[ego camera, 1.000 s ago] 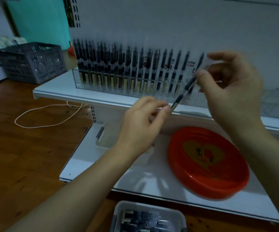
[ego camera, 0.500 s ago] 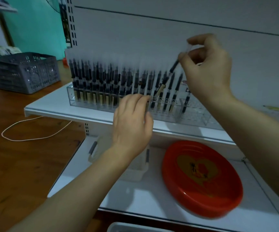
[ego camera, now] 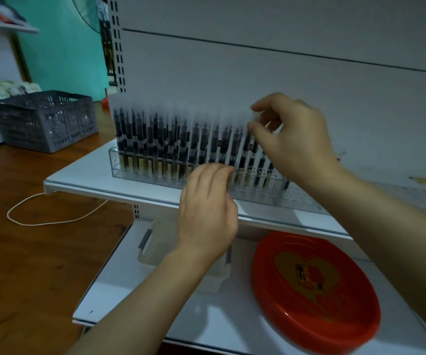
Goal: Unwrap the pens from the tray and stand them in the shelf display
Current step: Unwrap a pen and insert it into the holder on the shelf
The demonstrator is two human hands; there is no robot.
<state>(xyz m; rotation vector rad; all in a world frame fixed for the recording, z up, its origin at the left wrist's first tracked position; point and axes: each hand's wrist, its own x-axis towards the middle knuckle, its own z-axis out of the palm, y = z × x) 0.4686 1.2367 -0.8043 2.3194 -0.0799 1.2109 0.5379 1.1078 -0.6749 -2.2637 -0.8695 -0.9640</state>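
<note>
The right hand pinches the top of a pen, thumb and forefinger narrow on its pale cap, lowering it into the clear display at about 1 o'clock from the left hand. That hand hangs near the rack's front wall; whether its curled fingers hold anything I cannot tell. The rack's left side is full of pens; the open slots lie toward 3 o'clock. This looks like the standing step. Next, I'd judge, the pen needs seating upright before release. A red plate sits on the lower shelf.
</note>
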